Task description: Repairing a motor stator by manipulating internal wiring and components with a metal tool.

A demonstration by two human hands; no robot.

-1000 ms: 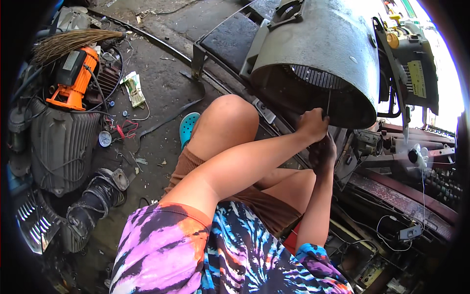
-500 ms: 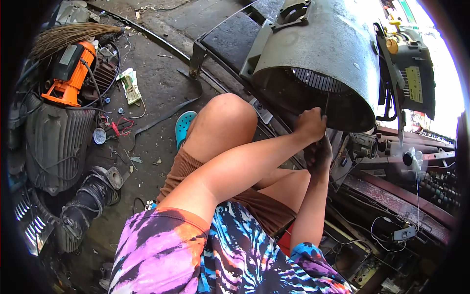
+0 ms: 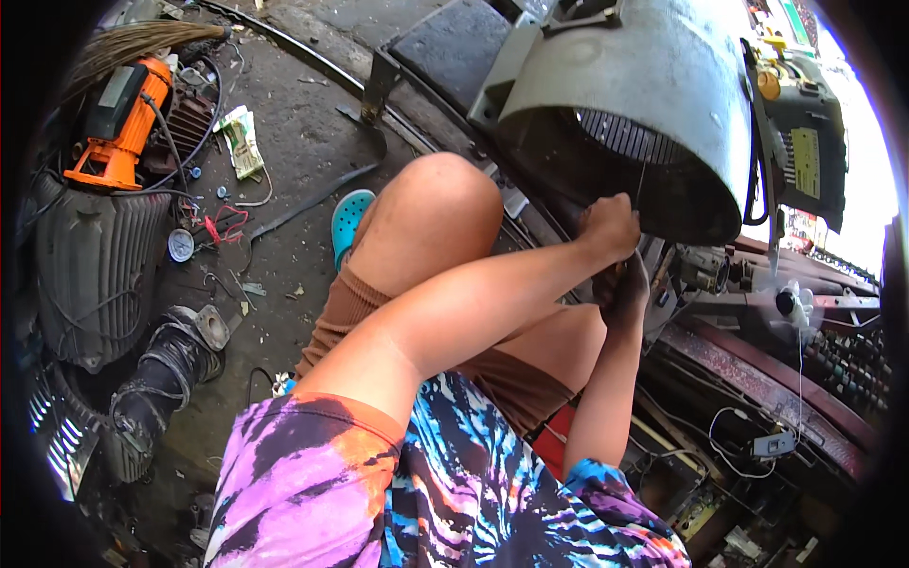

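Two hands meet at the lower rim of a big grey motor housing [image 3: 653, 104], which lies on its side ahead and to my right, its long axis running up and to the right, away from me. My left hand [image 3: 611, 227] is the nearer one to the opening: the arm reaches across over my raised knee [image 3: 445, 208], and the fingers are clenched around a thin dark rod or tool [image 3: 640, 185] that stands almost upright into the dark mouth of the housing. My right hand [image 3: 625, 293] sits just below the left, touching it, arm rising straight from below. It looks curled against the underside of the rim, but I cannot tell what it grips. An orange motor [image 3: 118, 128] lies well apart on the concrete floor [image 3: 294, 151], far left.
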